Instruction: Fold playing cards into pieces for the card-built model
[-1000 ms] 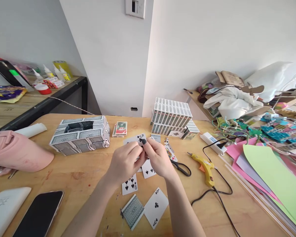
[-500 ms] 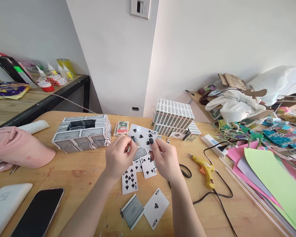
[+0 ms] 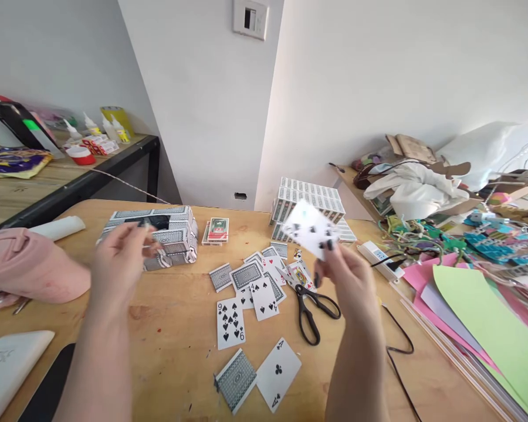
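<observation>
a pink container (image 3: 48,264) sits by the left edge of the counter (image 3: 171,346); the left hand (image 3: 121,252) is raised before a card-patterned box (image 3: 179,239) near the back edge, its grip bunched and blurred, so i cannot tell whether it holds anything; loose playing cards (image 3: 230,322) spread from the middle toward the front edge, black-handled scissors (image 3: 300,290) partly over them; before stacked packs (image 3: 308,191) near the back edge, the right hand (image 3: 352,278) pinches a raised white card (image 3: 308,223) in its grip
</observation>
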Action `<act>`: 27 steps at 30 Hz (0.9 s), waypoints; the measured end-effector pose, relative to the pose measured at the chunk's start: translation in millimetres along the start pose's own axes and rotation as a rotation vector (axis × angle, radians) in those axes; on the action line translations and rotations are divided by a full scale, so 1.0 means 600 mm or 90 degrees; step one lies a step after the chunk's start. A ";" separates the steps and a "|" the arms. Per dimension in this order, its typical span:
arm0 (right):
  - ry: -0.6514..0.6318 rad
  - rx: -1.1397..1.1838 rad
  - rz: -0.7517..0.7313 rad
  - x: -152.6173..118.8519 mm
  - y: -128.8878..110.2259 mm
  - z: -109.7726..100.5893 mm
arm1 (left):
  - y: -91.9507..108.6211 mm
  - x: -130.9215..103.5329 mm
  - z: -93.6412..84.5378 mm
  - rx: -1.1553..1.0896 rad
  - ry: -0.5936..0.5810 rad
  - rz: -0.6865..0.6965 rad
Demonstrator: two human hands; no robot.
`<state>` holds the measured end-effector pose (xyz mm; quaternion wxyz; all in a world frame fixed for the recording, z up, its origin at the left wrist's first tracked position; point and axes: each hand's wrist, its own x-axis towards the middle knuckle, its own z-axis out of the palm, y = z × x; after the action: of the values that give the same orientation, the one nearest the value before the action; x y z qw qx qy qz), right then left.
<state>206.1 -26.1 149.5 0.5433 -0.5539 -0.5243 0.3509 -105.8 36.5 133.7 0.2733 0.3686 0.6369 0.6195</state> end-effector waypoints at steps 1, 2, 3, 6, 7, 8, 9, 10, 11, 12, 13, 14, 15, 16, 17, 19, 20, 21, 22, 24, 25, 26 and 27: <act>-0.084 -0.007 0.047 0.007 0.011 0.015 | 0.003 -0.010 0.011 -0.077 -0.079 -0.028; -0.155 -0.029 0.092 0.013 0.024 0.034 | 0.005 -0.023 0.024 -0.126 -0.162 -0.057; -0.200 -0.067 0.137 0.018 0.039 0.053 | 0.006 -0.037 0.039 -0.168 -0.258 -0.079; -0.280 -0.168 0.213 0.025 0.081 0.095 | 0.004 -0.080 0.079 -0.233 -0.485 -0.179; -0.291 -0.181 0.226 0.026 0.092 0.100 | 0.001 -0.090 0.088 -0.251 -0.514 -0.211; -0.291 -0.193 0.231 0.025 0.099 0.099 | -0.001 -0.097 0.095 -0.262 -0.538 -0.240; -0.286 -0.200 0.232 0.025 0.104 0.095 | -0.004 -0.102 0.100 -0.269 -0.550 -0.262; -0.275 -0.207 0.231 0.025 0.104 0.088 | -0.008 -0.105 0.104 -0.267 -0.551 -0.278; -0.257 -0.210 0.225 0.025 0.102 0.080 | -0.011 -0.107 0.106 -0.261 -0.544 -0.283; -0.235 -0.209 0.215 0.024 0.096 0.073 | -0.014 -0.109 0.109 -0.255 -0.528 -0.278; -0.209 -0.204 0.202 0.023 0.087 0.068 | -0.018 -0.110 0.111 -0.250 -0.507 -0.268; -0.178 -0.191 0.182 0.022 0.077 0.065 | -0.020 -0.110 0.113 -0.250 -0.486 -0.256; -0.161 -0.168 0.164 0.019 0.065 0.065 | -0.023 -0.111 0.114 -0.255 -0.469 -0.245; -0.157 -0.143 0.149 0.016 0.054 0.068 | -0.026 -0.112 0.116 -0.266 -0.457 -0.239; -0.167 -0.119 0.135 0.012 0.042 0.073 | -0.028 -0.112 0.117 -0.278 -0.457 -0.241; -0.178 -0.095 0.106 0.005 0.024 0.086 | -0.032 -0.110 0.117 -0.296 -0.480 -0.268; -0.160 -0.106 0.079 0.002 0.017 0.092 | -0.034 -0.109 0.116 -0.305 -0.495 -0.290; -0.123 -0.122 0.051 0.000 0.013 0.098 | -0.035 -0.107 0.114 -0.312 -0.509 -0.314; -0.072 -0.135 0.023 -0.001 0.010 0.102 | -0.035 -0.105 0.112 -0.319 -0.521 -0.340; 0.016 -0.143 -0.016 -0.001 0.010 0.107 | -0.034 -0.102 0.109 -0.338 -0.537 -0.380; 0.042 -0.132 -0.025 -0.001 0.010 0.108 | -0.032 -0.102 0.108 -0.348 -0.542 -0.395; 0.047 -0.114 -0.027 -0.001 0.011 0.109 | -0.029 -0.102 0.108 -0.356 -0.549 -0.408; 0.035 -0.094 -0.023 -0.001 0.012 0.110 | -0.025 -0.103 0.108 -0.360 -0.555 -0.421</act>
<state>144.2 -10.4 131.3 0.5216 -0.5922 -0.5434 0.2862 -19.7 25.1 106.7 0.7732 0.2842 0.3580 0.4396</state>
